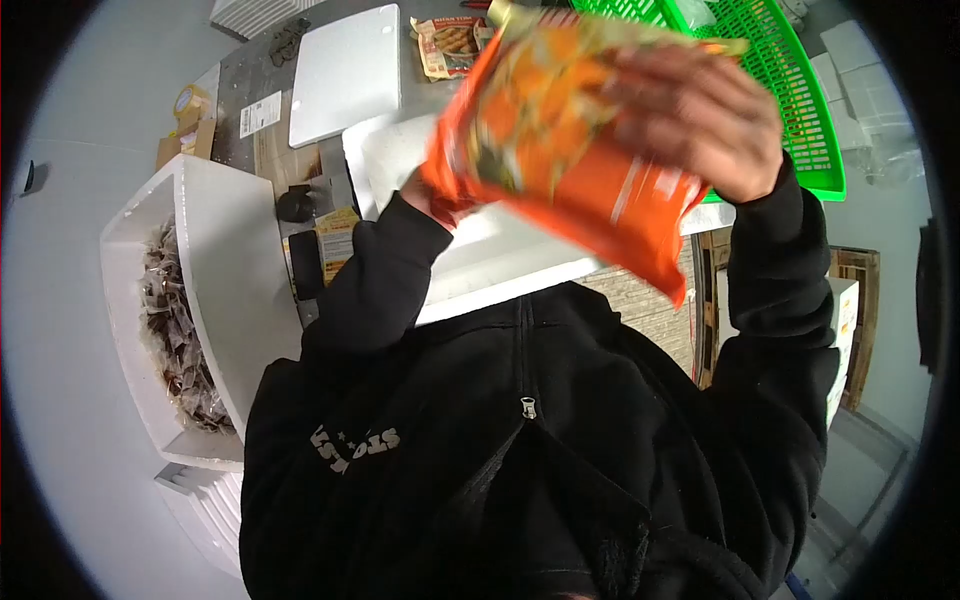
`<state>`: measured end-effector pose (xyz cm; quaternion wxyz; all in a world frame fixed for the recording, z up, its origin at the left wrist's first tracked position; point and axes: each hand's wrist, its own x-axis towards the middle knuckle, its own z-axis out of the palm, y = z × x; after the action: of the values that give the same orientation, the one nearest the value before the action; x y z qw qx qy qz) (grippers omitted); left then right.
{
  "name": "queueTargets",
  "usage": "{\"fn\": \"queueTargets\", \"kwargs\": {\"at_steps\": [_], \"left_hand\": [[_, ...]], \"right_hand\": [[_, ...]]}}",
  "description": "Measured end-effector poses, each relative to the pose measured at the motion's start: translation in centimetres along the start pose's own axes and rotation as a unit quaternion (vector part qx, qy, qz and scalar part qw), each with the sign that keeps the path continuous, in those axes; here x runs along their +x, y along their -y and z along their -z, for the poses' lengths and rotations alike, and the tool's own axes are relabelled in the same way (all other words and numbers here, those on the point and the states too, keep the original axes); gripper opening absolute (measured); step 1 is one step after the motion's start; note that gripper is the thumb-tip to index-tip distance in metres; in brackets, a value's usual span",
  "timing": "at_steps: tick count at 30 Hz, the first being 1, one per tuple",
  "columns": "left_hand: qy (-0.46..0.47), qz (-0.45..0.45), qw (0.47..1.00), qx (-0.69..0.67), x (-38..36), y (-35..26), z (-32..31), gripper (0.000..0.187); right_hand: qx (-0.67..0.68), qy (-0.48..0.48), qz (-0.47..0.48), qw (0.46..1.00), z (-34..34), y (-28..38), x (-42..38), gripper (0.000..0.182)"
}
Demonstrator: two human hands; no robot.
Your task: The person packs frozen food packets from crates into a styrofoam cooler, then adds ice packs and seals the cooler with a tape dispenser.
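Observation:
An orange plastic food bag (550,125) with a picture of food on its front is held up, tilted and blurred by motion. My left hand (440,205) grips its lower left edge, and most of those fingers are hidden behind the bag. Across the bag's right side lies my right hand (705,120), its fingers smeared by motion but bent over the front. Below the bag stands a white foam box (500,270), its inside partly covered by the bag and my left sleeve.
A white foam lid (345,75) and a smaller printed food packet (447,48) lie on the table. At the back right is a green plastic basket (815,130). Another foam box (220,260) on the left holds many small clear packets. A tape roll (190,103) sits beyond it.

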<state>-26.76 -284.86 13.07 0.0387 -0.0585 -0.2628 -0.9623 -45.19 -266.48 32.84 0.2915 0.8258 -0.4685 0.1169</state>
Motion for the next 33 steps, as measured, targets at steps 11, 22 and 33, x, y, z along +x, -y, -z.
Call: {"fn": "queueTargets", "kwargs": {"at_steps": [11, 22, 33], "left_hand": [[-0.219, -0.238, 0.936, 0.136, -11.8, -4.9, 0.7, 0.058], [-0.253, -0.269, 0.917, 0.148, -14.6, -4.7, 2.4, 0.065], [-0.292, -0.1, 0.817, 0.487, -8.4, -4.7, -3.5, 0.046]], "right_hand": [[0.249, 0.06, -0.249, 0.934, -8.9, 8.5, -7.0, 0.04], [0.199, 0.214, 0.013, 0.956, -26.8, 7.6, -12.0, 0.014], [0.461, 0.066, -0.496, 0.733, 0.4, 3.1, -4.9, 0.019]]}}
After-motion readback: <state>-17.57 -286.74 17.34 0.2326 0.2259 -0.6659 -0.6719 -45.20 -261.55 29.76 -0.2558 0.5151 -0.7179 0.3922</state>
